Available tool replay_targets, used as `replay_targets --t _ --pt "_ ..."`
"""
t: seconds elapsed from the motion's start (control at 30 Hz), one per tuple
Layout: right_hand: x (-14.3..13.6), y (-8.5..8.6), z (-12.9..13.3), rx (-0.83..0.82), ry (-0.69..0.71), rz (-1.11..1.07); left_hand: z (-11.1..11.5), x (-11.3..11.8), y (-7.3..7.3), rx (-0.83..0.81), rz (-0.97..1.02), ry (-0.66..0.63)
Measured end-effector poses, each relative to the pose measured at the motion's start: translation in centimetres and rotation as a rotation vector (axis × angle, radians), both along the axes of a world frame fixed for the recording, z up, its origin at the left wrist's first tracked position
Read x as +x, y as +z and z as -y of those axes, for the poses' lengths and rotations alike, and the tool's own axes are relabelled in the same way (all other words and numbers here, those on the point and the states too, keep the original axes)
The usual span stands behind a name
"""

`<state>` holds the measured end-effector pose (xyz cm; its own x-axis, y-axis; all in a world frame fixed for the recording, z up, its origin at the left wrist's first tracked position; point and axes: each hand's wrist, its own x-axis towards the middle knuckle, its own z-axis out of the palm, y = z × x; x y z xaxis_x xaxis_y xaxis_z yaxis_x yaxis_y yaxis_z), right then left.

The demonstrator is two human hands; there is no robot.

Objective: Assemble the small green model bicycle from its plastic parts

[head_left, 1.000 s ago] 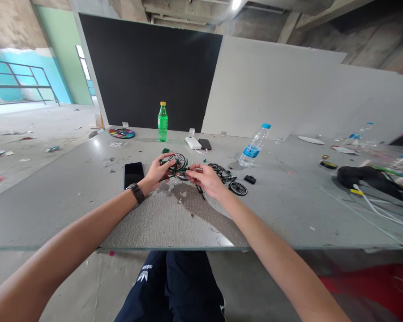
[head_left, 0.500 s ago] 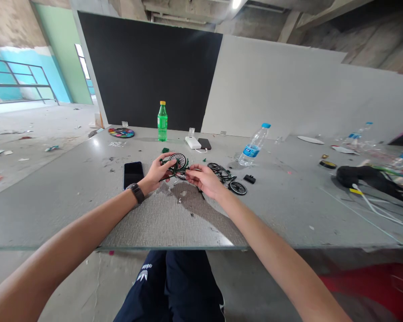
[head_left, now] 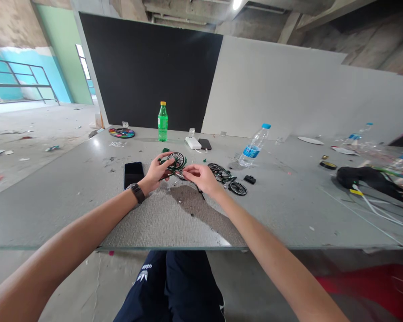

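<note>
My left hand [head_left: 158, 170] is closed around a small green model bicycle [head_left: 176, 161], its spoked wheel facing up between the fingers. On the bicycle's right side, my right hand [head_left: 199, 175] has its thumb and fingertips pinched together. Whether a small part sits in that pinch is too fine to make out. Just right of this hand lies a second model bicycle [head_left: 225, 175] on its side, dark with black wheels. A thin dark piece [head_left: 200, 193] rests on the table below my right hand.
A phone [head_left: 133, 174] lies left of my hands. Behind stand a green bottle [head_left: 163, 123], a white power bank [head_left: 193, 143] and a tilted water bottle [head_left: 254, 146]. A small black block [head_left: 250, 179] sits right of the second bicycle. Cables [head_left: 372, 201] lie at the far right.
My right hand has shifted slightly at the bicycle, its fingers drawn closer into a pinch. The left hand keeps its hold in nearly the same place.
</note>
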<state>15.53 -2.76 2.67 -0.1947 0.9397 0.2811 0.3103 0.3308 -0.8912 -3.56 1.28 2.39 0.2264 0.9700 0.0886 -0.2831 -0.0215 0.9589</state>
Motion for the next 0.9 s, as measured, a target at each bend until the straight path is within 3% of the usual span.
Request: replay_targets --t 0.37,0.5,0.7,0.9 --pt "-0.2 1.3 1.6 0.331 0.115 0.350 0.0 0.1 0.3 -0.058 -0.003 0.088" --pt "-0.4 1.1 1.7 0.384 0.061 0.462 0.0 0.1 0.1 -0.045 -0.021 0.072" --pt "-0.6 0.9 1.6 0.404 0.032 0.457 0.2 0.1 0.1 -0.018 -0.043 0.066" --pt "-0.9 1.3 1.8 0.352 -0.016 0.282 0.3 0.2 0.0 0.026 -0.058 0.059"
